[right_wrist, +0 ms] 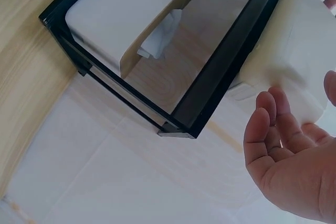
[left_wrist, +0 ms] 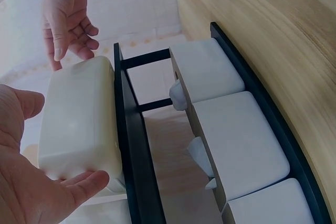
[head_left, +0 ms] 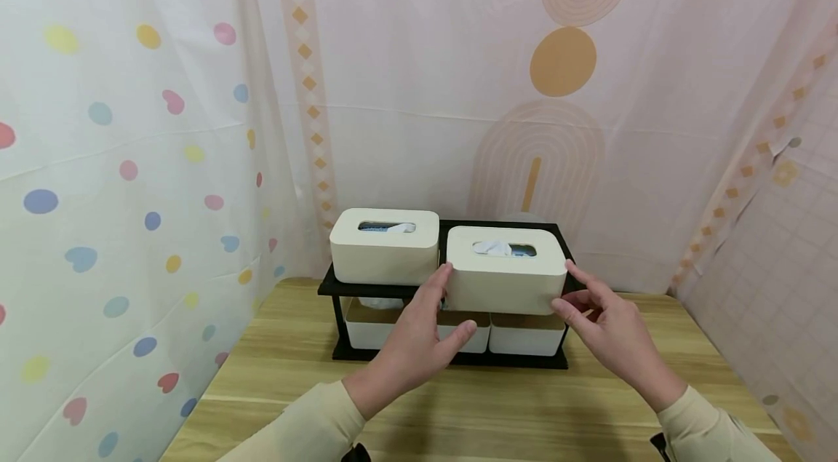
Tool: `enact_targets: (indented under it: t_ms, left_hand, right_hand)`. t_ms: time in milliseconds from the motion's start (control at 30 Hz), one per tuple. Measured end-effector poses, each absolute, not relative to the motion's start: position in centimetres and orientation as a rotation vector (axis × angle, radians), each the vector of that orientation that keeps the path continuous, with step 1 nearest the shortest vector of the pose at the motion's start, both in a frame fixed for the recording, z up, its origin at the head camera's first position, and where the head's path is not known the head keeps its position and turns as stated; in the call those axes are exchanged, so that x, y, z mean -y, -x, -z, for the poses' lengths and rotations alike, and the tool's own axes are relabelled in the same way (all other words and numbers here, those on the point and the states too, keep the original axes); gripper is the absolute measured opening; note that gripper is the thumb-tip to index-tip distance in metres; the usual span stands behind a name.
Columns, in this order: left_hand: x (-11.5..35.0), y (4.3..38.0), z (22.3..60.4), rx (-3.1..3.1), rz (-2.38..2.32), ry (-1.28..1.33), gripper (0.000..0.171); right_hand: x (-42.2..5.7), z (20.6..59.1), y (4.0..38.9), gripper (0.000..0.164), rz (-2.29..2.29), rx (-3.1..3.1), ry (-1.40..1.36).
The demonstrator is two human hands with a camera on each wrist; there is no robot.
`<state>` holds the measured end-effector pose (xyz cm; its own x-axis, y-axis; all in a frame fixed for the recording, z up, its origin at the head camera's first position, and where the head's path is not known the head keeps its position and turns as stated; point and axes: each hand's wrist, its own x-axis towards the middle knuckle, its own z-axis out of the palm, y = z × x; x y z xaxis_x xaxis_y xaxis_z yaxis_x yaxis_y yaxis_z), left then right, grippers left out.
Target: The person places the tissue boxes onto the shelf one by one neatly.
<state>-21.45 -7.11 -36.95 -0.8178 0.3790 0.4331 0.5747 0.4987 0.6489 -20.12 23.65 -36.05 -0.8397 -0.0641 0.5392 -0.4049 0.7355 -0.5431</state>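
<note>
A cream tissue box with an oval slot and a tissue in it is at the right of the black rack's upper shelf, its front covering part of the shelf's edge. My left hand is at its left end, fingers extended and thumb spread away from it. At the other end, fingertips of my right hand touch the box, the fingers loosely bent. The left wrist view shows the box between both hands. A second cream tissue box sits to its left on the shelf.
On the rack's lower level stand three white boxes with brown tops and tissues poking out. The rack stands on a wood-grain table. Behind hangs a patterned curtain, and a dotted curtain is on the left.
</note>
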Motion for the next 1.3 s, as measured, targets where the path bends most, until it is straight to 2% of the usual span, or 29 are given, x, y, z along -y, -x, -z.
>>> enact_targets:
  t_ms: [700, 1100, 1300]
  left_hand:
    - [6.70, 22.04, 36.39, 2.530, 1.275, 0.785, 0.085]
    - [6.68, 22.26, 36.31, 2.501, 1.263, 0.787, 0.084]
    - [6.69, 22.39, 36.34, 2.508, 1.236, 0.787, 0.083]
  right_hand:
    - [-23.37, 35.41, 20.49, 0.070, -0.897, 2.462, -0.403]
    - [-23.04, 35.63, 20.68, 0.068, -0.898, 2.476, -0.421]
    - [-22.89, 35.41, 20.99, 0.073, -0.844, 2.539, -0.397]
